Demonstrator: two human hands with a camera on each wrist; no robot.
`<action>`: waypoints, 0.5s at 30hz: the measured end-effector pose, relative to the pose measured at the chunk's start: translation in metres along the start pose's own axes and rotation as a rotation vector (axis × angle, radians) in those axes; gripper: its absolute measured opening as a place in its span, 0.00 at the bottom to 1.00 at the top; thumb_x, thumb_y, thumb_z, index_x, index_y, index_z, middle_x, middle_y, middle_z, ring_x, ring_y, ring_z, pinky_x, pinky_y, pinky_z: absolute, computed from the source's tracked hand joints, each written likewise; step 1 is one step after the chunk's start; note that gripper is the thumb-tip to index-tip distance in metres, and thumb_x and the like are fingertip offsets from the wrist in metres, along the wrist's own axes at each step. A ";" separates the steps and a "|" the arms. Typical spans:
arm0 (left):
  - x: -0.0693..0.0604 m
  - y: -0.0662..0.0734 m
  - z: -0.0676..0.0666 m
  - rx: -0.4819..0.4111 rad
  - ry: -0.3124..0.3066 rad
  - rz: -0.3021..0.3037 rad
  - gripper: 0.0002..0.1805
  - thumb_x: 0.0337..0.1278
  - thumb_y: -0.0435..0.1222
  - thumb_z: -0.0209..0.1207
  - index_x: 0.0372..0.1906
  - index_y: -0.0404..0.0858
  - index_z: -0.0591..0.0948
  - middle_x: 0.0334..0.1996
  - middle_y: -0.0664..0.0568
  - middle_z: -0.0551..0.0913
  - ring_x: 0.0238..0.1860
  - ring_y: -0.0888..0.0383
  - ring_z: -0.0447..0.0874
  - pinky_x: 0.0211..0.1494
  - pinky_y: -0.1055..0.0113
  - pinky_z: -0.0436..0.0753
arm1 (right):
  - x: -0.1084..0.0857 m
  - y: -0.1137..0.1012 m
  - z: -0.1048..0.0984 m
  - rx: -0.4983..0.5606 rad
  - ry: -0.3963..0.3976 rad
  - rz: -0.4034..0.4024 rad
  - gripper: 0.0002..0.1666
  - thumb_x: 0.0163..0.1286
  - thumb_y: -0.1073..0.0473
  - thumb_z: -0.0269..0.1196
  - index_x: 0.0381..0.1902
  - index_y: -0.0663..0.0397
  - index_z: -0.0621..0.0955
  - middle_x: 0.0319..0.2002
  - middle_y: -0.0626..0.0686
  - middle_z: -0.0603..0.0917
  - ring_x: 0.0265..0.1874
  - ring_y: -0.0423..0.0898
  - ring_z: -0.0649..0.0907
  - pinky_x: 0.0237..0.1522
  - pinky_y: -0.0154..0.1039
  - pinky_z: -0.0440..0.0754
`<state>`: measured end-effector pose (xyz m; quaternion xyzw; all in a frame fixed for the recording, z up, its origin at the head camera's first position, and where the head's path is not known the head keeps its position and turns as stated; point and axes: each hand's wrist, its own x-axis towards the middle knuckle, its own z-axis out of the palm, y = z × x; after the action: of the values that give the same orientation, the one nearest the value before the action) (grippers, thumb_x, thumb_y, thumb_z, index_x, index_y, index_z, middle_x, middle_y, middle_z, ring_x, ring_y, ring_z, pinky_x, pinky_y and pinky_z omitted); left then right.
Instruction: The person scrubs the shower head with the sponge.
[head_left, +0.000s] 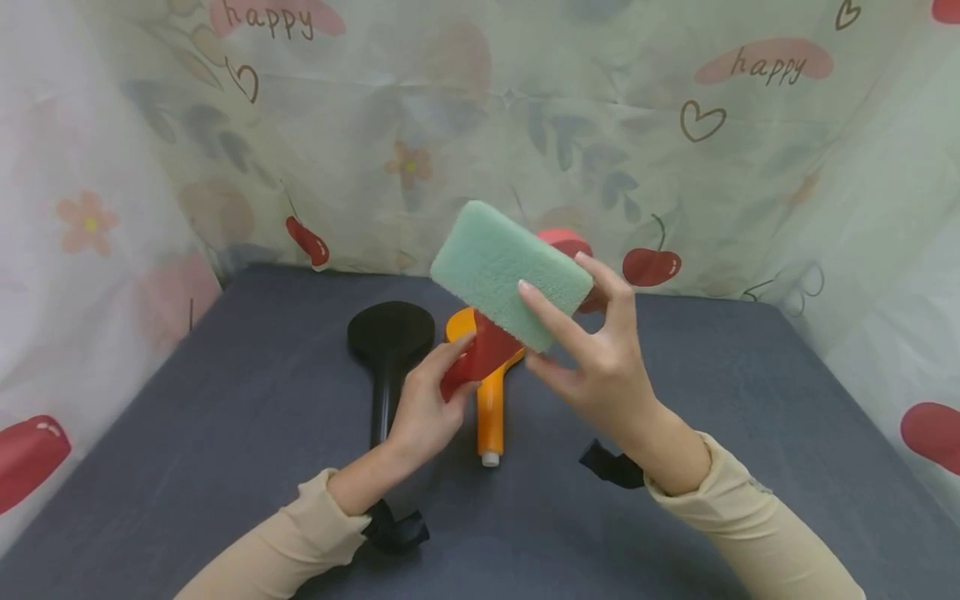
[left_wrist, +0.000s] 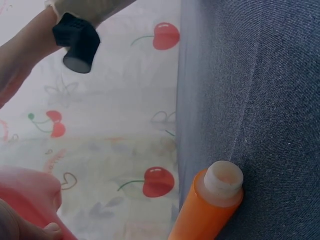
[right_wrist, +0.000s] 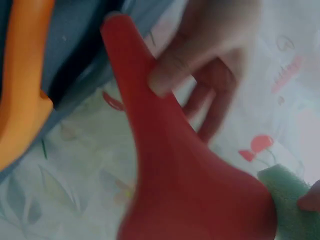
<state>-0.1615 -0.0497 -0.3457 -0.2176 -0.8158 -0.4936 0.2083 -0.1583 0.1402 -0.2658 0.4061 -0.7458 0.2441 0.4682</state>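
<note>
A red shower head (head_left: pixel 486 348) is raised above the table, tilted up to the right, its handle gripped by my left hand (head_left: pixel 429 408). In the right wrist view the left thumb lies along the handle and the body (right_wrist: pixel 195 195) widens downward. My right hand (head_left: pixel 611 371) holds a pale green sponge (head_left: pixel 502 267) between thumb and fingers. The sponge hides much of the shower head in the head view; in the right wrist view its edge (right_wrist: pixel 285 195) meets the side of the red body.
Behind the hands, an orange shower head (head_left: pixel 491 417) with a white threaded end lies on the dark grey table (head_left: pixel 262 400). A black one (head_left: pixel 390 333) lies to its left, partly behind the left hand. Patterned cloth (head_left: pixel 337 125) encloses the back and sides. Black straps cross both wrists.
</note>
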 end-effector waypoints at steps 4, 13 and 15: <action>0.000 -0.001 0.000 -0.003 0.000 0.010 0.26 0.50 0.23 0.61 0.57 0.36 0.75 0.48 0.43 0.80 0.42 0.50 0.80 0.46 0.58 0.83 | -0.007 -0.003 0.009 -0.075 -0.072 -0.113 0.22 0.64 0.59 0.59 0.57 0.49 0.75 0.57 0.73 0.62 0.51 0.63 0.70 0.36 0.48 0.77; 0.001 -0.001 0.000 -0.002 0.008 0.029 0.27 0.49 0.23 0.62 0.58 0.35 0.74 0.48 0.42 0.80 0.42 0.49 0.81 0.45 0.57 0.84 | -0.008 -0.006 0.011 -0.136 -0.079 -0.127 0.23 0.60 0.62 0.62 0.55 0.51 0.75 0.57 0.71 0.62 0.52 0.63 0.69 0.36 0.48 0.77; 0.001 -0.002 0.000 -0.009 0.007 0.033 0.28 0.49 0.23 0.62 0.60 0.35 0.73 0.48 0.42 0.80 0.43 0.49 0.81 0.45 0.57 0.84 | -0.007 -0.007 0.012 -0.150 -0.065 -0.122 0.24 0.59 0.63 0.62 0.55 0.50 0.75 0.57 0.70 0.62 0.51 0.63 0.69 0.36 0.48 0.76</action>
<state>-0.1629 -0.0507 -0.3464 -0.2302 -0.8093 -0.4943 0.2181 -0.1570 0.1306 -0.2779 0.4225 -0.7507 0.1453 0.4867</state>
